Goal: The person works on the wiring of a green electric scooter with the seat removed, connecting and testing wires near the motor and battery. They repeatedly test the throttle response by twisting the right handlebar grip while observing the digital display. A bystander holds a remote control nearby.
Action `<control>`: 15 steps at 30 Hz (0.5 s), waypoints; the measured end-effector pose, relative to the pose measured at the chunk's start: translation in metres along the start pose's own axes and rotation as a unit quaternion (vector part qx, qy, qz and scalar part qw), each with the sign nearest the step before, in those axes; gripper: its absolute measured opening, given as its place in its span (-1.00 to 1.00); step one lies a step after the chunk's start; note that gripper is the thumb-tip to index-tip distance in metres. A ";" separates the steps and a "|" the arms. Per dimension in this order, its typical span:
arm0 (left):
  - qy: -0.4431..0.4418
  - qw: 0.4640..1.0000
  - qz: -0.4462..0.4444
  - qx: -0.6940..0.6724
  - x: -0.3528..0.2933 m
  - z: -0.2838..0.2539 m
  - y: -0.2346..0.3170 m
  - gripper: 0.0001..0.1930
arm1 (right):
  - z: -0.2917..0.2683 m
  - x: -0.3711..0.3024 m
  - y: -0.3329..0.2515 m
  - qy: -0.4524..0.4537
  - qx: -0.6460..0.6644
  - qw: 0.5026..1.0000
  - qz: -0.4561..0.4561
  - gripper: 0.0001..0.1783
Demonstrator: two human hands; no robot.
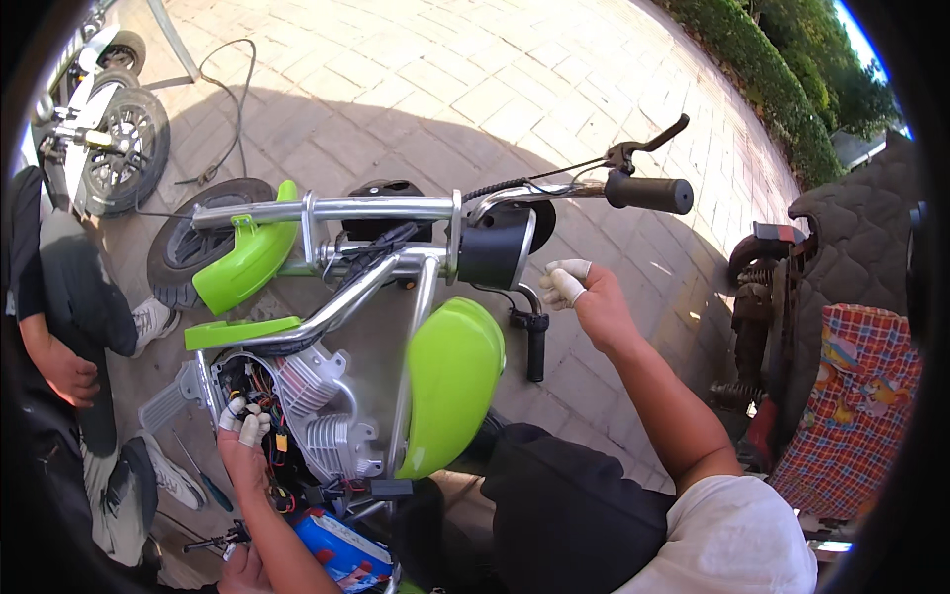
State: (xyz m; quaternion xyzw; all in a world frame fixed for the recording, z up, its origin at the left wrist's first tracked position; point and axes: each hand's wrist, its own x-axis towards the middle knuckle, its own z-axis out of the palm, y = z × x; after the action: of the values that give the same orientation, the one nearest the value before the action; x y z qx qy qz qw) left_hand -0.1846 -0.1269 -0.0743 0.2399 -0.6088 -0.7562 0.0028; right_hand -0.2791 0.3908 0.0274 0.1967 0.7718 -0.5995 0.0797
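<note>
A small motorbike with a silver tube frame [371,292] and a lime-green tank cover [453,381] is in front of me. My left hand [244,436], with white covers on its fingertips, is at the open side of the frame, beside the finned silver housing [312,386]. Its fingers pinch among thin coloured wires [236,376]; a yellow connector [282,442] hangs close by. My right hand [584,297], also with white fingertip covers, is raised beside the black headlamp housing [490,252]. Its fingers are curled together; anything between them is hidden.
A handlebar grip [648,192] with brake lever sticks out at far right. A co-worker's hand [71,376] is at left; another person's hand [242,571] is low by a blue package [341,549]. A screwdriver [216,490] lies on the paving. A quilted cover [861,228] hangs at right.
</note>
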 end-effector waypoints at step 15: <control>-0.012 1.000 -0.005 0.021 0.022 -0.026 -0.003 -0.69 | 0.003 0.001 0.230 0.020 -0.121 0.981 0.151 -0.46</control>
State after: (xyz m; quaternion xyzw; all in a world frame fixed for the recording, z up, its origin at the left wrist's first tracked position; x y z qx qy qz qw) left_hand -0.1936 -0.1562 -0.0889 0.2338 -0.6236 -0.7459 -0.0128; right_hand -0.1886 0.4350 -0.1793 0.3122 0.8013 -0.4788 0.1767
